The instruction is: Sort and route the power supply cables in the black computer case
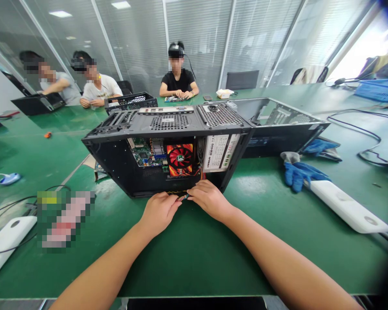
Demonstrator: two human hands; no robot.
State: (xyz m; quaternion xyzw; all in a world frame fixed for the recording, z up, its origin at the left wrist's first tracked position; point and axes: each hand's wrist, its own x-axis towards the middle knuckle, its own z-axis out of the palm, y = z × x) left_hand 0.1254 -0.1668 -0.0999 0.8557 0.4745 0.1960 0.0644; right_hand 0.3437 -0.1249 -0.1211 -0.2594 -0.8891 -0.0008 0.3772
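A black computer case [113, 172] lies on the green table with its open side facing me. Inside it show a motherboard [142, 153], a red CPU fan [180, 159] and a white-labelled power supply [220, 153]. At the case's near lower edge my left hand [158, 212] pinches thin coloured cables [183, 197]. My right hand [208, 198] grips the same cables just to the right, its fingertips almost meeting the left ones. Where the cables end is hidden by my fingers.
Another black case [278, 135] stands behind to the right. Blue gloves [302, 172] touch a white power strip [345, 204]. At left lies another power strip [9, 241] with cables. Several people sit across the table [194, 267], one handling a circuit board [174, 99].
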